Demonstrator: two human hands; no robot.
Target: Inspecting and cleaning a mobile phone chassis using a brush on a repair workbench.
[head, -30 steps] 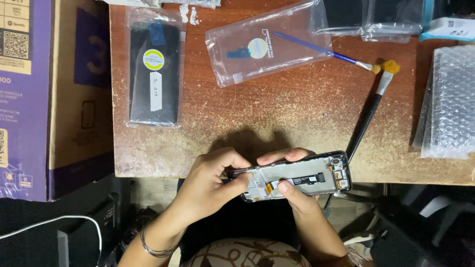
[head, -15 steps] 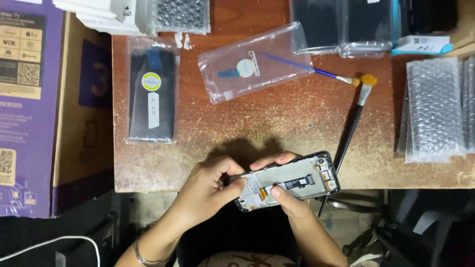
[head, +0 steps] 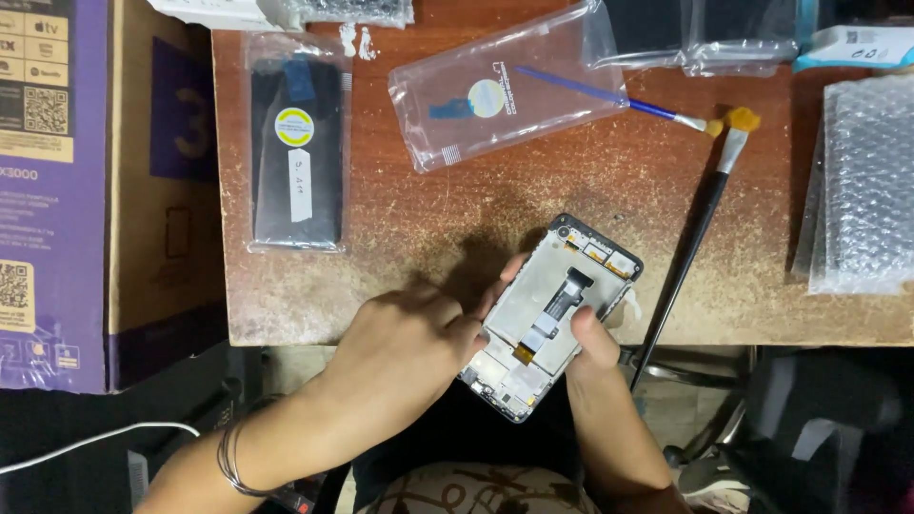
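I hold an opened phone frame [head: 552,309], grey inside with a black flex cable and small boards, tilted over the near edge of the wooden table [head: 590,200]. My left hand [head: 409,338] grips its left side, fingers curled over the edge. My right hand [head: 595,347] supports it from below, thumb pressed on the inner plate. A thin bracelet [head: 228,462] circles my left wrist.
A bagged black phone screen [head: 295,143] lies at the left. A clear empty bag [head: 505,90], a blue thin brush [head: 619,100] and a long black brush [head: 695,233] lie behind. Bubble wrap [head: 862,186] sits right. A purple cardboard box [head: 90,190] stands left.
The phone frame has turned from lying level to a diagonal tilt, its top end raised over the table. Both hands shifted with it and the view moved closer.
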